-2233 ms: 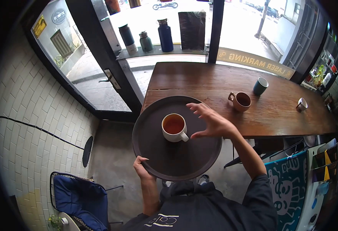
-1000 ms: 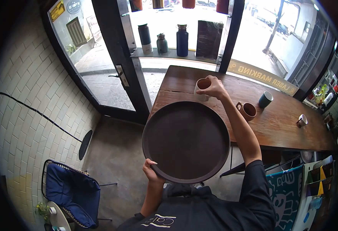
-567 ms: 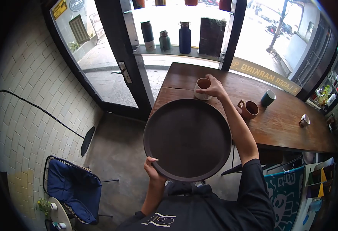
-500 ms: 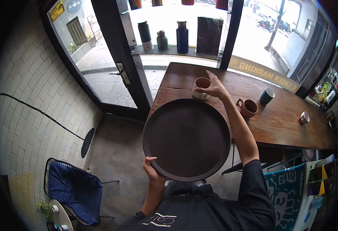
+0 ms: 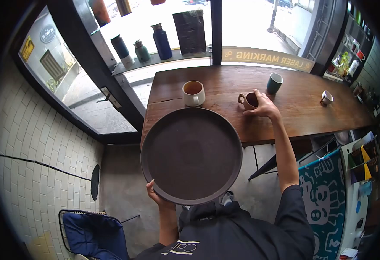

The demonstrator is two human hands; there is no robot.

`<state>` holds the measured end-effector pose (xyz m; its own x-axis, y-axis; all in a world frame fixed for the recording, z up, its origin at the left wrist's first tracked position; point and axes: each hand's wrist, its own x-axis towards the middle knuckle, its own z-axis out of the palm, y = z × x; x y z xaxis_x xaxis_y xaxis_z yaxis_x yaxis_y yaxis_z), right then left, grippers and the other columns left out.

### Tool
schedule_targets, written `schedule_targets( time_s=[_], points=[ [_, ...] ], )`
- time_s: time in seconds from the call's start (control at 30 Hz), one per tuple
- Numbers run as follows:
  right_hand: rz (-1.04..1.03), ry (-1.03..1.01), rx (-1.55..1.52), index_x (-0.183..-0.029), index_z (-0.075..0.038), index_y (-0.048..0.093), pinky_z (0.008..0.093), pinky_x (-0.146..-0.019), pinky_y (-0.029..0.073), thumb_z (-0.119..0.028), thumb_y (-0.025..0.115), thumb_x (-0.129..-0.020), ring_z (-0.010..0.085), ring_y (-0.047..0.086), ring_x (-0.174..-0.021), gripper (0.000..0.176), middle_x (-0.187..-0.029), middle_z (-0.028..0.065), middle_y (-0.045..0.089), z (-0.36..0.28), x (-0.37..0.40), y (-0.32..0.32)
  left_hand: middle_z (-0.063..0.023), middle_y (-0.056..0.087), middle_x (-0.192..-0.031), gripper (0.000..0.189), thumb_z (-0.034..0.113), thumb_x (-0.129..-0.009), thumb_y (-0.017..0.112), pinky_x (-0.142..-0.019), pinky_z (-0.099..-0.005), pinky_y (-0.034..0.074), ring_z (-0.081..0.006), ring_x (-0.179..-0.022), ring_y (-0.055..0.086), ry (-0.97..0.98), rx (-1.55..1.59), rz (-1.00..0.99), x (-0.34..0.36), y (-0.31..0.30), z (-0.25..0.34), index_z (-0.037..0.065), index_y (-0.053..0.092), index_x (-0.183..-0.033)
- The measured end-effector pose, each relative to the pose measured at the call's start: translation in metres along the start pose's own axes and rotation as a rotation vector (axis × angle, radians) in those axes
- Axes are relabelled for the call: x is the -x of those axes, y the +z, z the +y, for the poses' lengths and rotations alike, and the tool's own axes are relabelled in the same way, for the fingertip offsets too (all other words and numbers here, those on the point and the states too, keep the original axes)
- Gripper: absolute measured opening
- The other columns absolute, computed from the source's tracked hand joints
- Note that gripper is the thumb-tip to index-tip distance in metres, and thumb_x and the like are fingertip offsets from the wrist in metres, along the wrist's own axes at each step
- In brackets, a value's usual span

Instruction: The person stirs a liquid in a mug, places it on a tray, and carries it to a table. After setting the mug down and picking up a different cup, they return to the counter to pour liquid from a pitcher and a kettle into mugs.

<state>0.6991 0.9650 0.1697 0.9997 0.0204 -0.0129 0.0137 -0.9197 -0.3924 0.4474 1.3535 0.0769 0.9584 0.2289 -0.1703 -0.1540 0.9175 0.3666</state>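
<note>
My left hand [image 5: 156,199] grips the near rim of a round dark tray [image 5: 191,155], held level in front of me with nothing on it. My right hand [image 5: 264,106] reaches over the wooden table [image 5: 302,108] and closes around a brown mug [image 5: 249,100]. A white cup of tea [image 5: 193,92] stands on the table near its left end, just beyond the tray's far rim.
A teal cup [image 5: 275,82] and a small white cup [image 5: 326,98] stand further right on the table. Bottles [image 5: 160,41] line the window sill behind. A glass door [image 5: 82,86] is at left, a blue chair [image 5: 95,232] at lower left.
The white cup of tea went from the tray to the table and my right hand let it go. That hand then moved right to the brown mug. The tray stays in my left hand.
</note>
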Motion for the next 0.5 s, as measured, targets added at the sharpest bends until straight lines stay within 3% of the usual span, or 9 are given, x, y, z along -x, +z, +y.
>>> schedule_targets(
  time_s=[0.1,0.17,0.27,0.5],
  points=[
    [0.142,0.002,-0.065,-0.141,-0.002,0.035,0.0390,-0.108,0.036,-0.050,0.088,-0.051,0.0340,0.043,-0.129,0.115,-0.136,0.0217,0.046,0.000,0.001,0.015,-0.0115,0.066,-0.102,0.043,0.041,-0.089,0.044,-0.079,-0.0390,0.053,-0.0275,-0.093,0.064,0.002,-0.025,0.015,0.002,-0.001,-0.003,0.005,0.065,-0.099],
    [0.238,-0.009,-0.066,-0.132,-0.004,0.045,0.0395,-0.105,0.039,-0.045,0.086,-0.053,0.0329,0.049,-0.124,0.099,-0.129,0.0194,0.053,-0.002,0.000,0.020,-0.0116,0.066,-0.102,0.044,0.041,-0.088,0.044,-0.079,-0.0390,0.053,-0.0276,-0.094,0.064,-0.004,-0.035,0.021,0.005,-0.003,-0.005,0.005,0.065,-0.100],
    [0.122,0.024,-0.065,-0.134,-0.003,0.044,0.0404,-0.104,0.040,-0.043,0.084,-0.054,0.0328,0.046,-0.126,0.098,-0.134,0.0177,0.049,-0.016,0.009,0.003,-0.0117,0.066,-0.104,0.045,0.041,-0.088,0.044,-0.081,-0.0398,0.053,-0.0285,-0.096,0.064,-0.040,-0.011,0.021,0.008,-0.007,-0.011,0.004,0.064,-0.103],
    [0.104,-0.198,-0.150,-0.121,-0.003,0.051,0.0402,-0.099,0.045,-0.039,0.086,-0.054,0.0314,0.055,-0.116,0.084,-0.119,0.0178,0.058,-0.044,0.048,-0.027,-0.0157,0.064,-0.110,0.049,0.039,-0.087,0.046,-0.083,-0.0415,0.053,-0.0311,-0.100,0.063,0.034,-0.003,0.012,0.016,0.015,-0.028,0.001,0.059,-0.114]
  ],
)
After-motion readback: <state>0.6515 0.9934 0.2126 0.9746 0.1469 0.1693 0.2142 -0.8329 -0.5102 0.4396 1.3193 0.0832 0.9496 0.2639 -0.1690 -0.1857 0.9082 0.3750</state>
